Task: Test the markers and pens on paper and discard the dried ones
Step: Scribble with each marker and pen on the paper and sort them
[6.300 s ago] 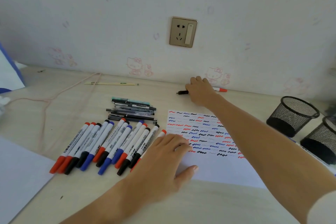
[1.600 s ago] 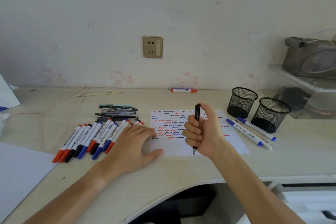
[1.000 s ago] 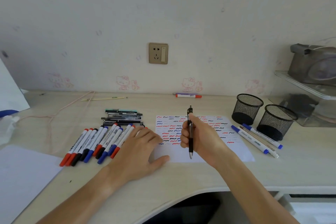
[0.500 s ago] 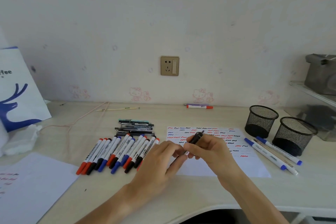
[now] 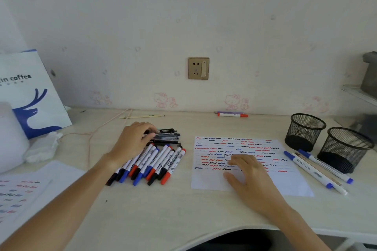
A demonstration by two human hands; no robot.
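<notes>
A white test sheet (image 5: pixel 289 183) covered in red, blue and black squiggles lies on the desk. My right hand (image 5: pixel 247 175) rests flat on it with straight fingers and holds nothing. Left of the sheet is a row of several capped markers (image 5: pixel 161 164) in red, blue and black. Behind them sits a small stack of dark pens (image 5: pixel 169 138). My left hand (image 5: pixel 133 141) reaches over that stack. Its fingertips pinch the end of a black clip pen (image 5: pixel 167 130) lying on top of the stack.
Two black mesh cups (image 5: pixel 305 131) (image 5: pixel 345 149) stand at the right, with blue-capped markers (image 5: pixel 312 170) lying beside them. A red-capped marker (image 5: pixel 232 115) lies by the wall. A coffee bag (image 5: pixel 30 98), tissue (image 5: pixel 40 149), cable (image 5: pixel 95 131) and a second squiggled sheet (image 5: pixel 22 189) are at the left.
The black pen passed from my right hand to my left, which carried it left to the pen stack. My right hand dropped flat onto the sheet.
</notes>
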